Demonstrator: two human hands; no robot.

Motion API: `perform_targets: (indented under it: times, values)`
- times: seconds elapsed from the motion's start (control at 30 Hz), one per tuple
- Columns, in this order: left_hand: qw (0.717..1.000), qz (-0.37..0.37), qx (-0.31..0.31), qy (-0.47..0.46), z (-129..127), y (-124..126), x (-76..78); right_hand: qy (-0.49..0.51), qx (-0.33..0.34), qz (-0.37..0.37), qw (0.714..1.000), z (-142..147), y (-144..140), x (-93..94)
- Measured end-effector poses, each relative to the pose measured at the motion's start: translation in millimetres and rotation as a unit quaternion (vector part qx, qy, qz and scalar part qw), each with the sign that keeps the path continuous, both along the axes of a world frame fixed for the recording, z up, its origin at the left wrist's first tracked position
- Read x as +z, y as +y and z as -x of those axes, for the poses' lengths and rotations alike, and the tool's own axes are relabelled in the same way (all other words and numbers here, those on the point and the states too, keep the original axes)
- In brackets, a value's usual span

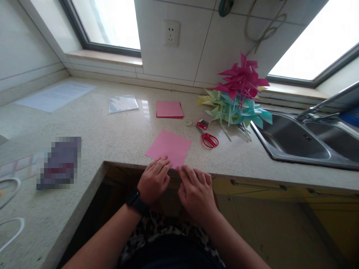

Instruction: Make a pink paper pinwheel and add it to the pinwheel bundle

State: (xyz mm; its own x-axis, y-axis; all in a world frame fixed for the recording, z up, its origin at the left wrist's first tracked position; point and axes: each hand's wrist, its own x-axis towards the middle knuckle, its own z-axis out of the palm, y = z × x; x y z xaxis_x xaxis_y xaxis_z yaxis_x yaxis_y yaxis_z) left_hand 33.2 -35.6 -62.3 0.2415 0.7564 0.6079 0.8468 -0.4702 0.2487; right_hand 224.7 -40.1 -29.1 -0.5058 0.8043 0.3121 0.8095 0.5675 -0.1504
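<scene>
A square sheet of pink paper lies turned on the counter, one corner toward me at the front edge. My left hand, with a dark watch on its wrist, has its bent fingertips pressed on the sheet's near left side. At the near corner, the fingertips of my right hand close on the paper; my fingers partly hide that corner. Beyond the sheet are red-handled scissors, a small red box, a small pale roll of tape and a stack of pink and red paper.
Several paper pinwheels in pink, yellow, green and blue are piled at the back right, beside the steel sink. A clear packet, a printed sheet and a blurred dark item lie leftward. The counter edge turns toward me.
</scene>
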Motion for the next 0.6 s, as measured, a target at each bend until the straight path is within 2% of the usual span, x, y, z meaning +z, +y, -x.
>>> perform_targets:
  times: [0.6]
  values:
    - [1.0, -0.005, -0.005, -0.018, 0.5, -0.3, -2.6, -0.049, -0.016, 0.008, 0.999, 10.7, 10.4, 4.1]
